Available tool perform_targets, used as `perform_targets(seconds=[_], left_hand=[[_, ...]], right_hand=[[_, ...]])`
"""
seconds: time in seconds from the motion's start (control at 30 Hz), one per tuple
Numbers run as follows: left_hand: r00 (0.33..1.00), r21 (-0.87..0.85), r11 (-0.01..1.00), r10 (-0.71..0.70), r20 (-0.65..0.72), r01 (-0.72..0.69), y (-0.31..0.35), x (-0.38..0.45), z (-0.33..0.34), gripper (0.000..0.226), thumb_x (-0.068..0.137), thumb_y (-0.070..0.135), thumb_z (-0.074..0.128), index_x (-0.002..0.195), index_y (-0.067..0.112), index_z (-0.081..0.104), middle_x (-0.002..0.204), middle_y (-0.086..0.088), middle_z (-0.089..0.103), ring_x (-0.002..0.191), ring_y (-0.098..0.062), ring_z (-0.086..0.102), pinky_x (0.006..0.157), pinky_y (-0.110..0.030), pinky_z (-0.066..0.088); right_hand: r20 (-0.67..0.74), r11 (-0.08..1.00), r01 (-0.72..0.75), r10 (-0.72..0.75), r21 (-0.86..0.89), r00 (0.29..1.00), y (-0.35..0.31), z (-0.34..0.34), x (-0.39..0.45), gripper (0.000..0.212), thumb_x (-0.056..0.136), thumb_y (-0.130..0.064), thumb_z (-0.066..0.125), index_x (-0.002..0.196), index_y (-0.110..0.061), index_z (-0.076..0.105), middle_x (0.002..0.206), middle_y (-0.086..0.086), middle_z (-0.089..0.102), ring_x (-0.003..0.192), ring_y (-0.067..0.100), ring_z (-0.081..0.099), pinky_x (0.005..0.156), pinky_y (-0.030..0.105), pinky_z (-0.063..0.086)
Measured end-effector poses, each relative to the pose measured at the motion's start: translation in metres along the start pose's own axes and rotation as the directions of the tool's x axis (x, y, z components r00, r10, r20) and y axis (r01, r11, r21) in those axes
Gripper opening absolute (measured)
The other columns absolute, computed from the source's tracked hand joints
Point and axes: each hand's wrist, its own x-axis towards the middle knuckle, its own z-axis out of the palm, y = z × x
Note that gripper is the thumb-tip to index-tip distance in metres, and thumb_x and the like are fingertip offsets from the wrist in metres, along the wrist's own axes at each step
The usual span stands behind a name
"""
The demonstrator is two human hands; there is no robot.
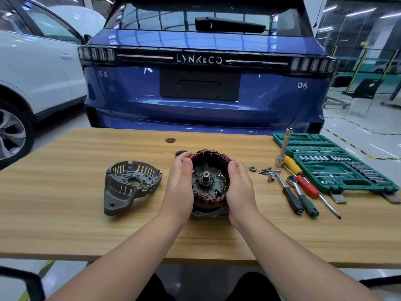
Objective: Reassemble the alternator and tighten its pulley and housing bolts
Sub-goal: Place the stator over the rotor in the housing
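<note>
blue car (rear, behind table) | white car | chair

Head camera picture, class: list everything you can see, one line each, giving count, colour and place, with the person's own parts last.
stator and rotor assembly: one, copper windings on dark metal, table centre
end housing: one, dark grey, left of the assembly
nut: one, grey, right of the assembly
bolts: a few, silver, beside the nut
socket set case: one, green, open, table right
upright socket extension: one, silver, by the case
screwdriver: one, yellow and red handle, left of the case
ratchets: two, black and green handles
table: one, wood
blue car: one, behind the table
white car: one, far left
left hand: cups the assembly's left side
right hand: cups its right side
</note>
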Motion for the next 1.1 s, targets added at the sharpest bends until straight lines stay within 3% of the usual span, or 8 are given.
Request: perform_targets(seconds=[0.1, 0.37, 0.47, 0.6, 0.7, 0.8, 0.97, 1.1], left_hand=[[1.0, -0.012, 1.0, -0.005, -0.003, 0.005, 0.0, 0.001, -0.003, 0.058, 0.088, 0.079, 0.035, 0.129, 0.043, 0.055, 0.122, 0.018, 0.064, 0.118, -0.003, 0.06, 0.103, -0.037, 0.052], [0.998, -0.03, 0.999, -0.042, -0.052, 0.041, -0.003, 0.003, -0.013, 0.045, 0.087, 0.076, 0.038, 0.117, 0.052, 0.06, 0.114, 0.023, 0.067, 0.111, 0.001, 0.063, 0.091, -0.029, 0.051], [0.995, -0.079, 0.994, -0.086, -0.056, 0.081, -0.006, 0.004, -0.015, 0.046, 0.085, 0.074, 0.041, 0.117, 0.048, 0.062, 0.117, 0.015, 0.069, 0.112, -0.006, 0.066, 0.091, -0.032, 0.055], [0.992, -0.088, 0.993, -0.087, -0.092, 0.079, -0.005, 0.006, -0.01, 0.043, 0.084, 0.073, 0.042, 0.112, 0.05, 0.064, 0.112, 0.017, 0.071, 0.108, -0.003, 0.067, 0.083, -0.024, 0.054], [0.987, -0.116, 0.988, -0.116, -0.111, 0.103, -0.009, 0.009, -0.005, 0.042, 0.082, 0.072, 0.043, 0.11, 0.051, 0.066, 0.114, 0.015, 0.071, 0.11, -0.005, 0.067, 0.087, -0.029, 0.055], [0.988, -0.084, 0.989, -0.13, -0.086, 0.123, -0.015, 0.007, -0.002, 0.041, 0.086, 0.069, 0.041, 0.113, 0.051, 0.065, 0.116, 0.018, 0.07, 0.114, -0.003, 0.065, 0.096, -0.035, 0.055], [0.993, 0.015, 0.995, -0.1, -0.063, 0.101, -0.016, 0.006, -0.004, 0.033, 0.095, 0.057, 0.035, 0.115, 0.049, 0.061, 0.115, 0.022, 0.065, 0.112, 0.002, 0.061, 0.097, -0.035, 0.053], [0.994, 0.091, 0.992, -0.084, -0.064, 0.09, -0.017, 0.005, -0.005, 0.029, 0.108, 0.044, 0.034, 0.124, 0.038, 0.058, 0.128, 0.01, 0.061, 0.123, -0.01, 0.056, 0.109, -0.047, 0.048]], right_hand=[[-0.004, 0.999, 0.026, -0.026, -0.021, 1.0, 0.002, 0.002, -0.002, 0.025, 0.105, -0.041, 0.041, 0.113, -0.036, 0.065, 0.111, -0.009, 0.071, 0.108, 0.011, 0.066, 0.091, 0.036, 0.056], [0.014, 0.976, 0.115, -0.114, -0.186, 0.993, -0.001, 0.011, -0.008, 0.022, 0.096, -0.052, 0.037, 0.096, -0.061, 0.058, 0.101, -0.035, 0.062, 0.098, -0.01, 0.059, 0.095, 0.038, 0.054], [0.004, 0.968, 0.133, -0.135, -0.212, 0.991, -0.002, 0.014, -0.006, 0.019, 0.097, -0.05, 0.039, 0.099, -0.054, 0.058, 0.1, -0.034, 0.063, 0.099, -0.007, 0.059, 0.097, 0.04, 0.053], [-0.015, 0.96, 0.154, -0.162, -0.235, 0.987, -0.006, 0.014, -0.001, 0.024, 0.092, -0.052, 0.04, 0.101, -0.045, 0.062, 0.101, -0.034, 0.063, 0.098, -0.008, 0.059, 0.096, 0.038, 0.052], [-0.034, 0.964, 0.144, -0.155, -0.222, 0.987, -0.005, 0.011, 0.003, 0.031, 0.091, -0.051, 0.041, 0.107, -0.039, 0.065, 0.101, -0.026, 0.067, 0.098, -0.005, 0.061, 0.096, 0.038, 0.052], [-0.039, 0.972, 0.118, -0.128, -0.203, 0.991, 0.002, 0.004, 0.003, 0.022, 0.099, -0.042, 0.044, 0.104, -0.038, 0.065, 0.103, -0.017, 0.07, 0.102, 0.003, 0.063, 0.098, 0.044, 0.052], [-0.062, 0.971, 0.114, -0.13, -0.209, 0.99, 0.011, 0.003, -0.001, 0.019, 0.099, -0.042, 0.043, 0.101, -0.043, 0.062, 0.102, -0.017, 0.069, 0.104, 0.007, 0.064, 0.097, 0.047, 0.052], [-0.076, 0.965, 0.114, -0.135, -0.237, 0.988, 0.009, 0.005, -0.002, 0.025, 0.094, -0.047, 0.041, 0.101, -0.044, 0.064, 0.101, -0.022, 0.07, 0.101, 0.001, 0.063, 0.097, 0.044, 0.052]])
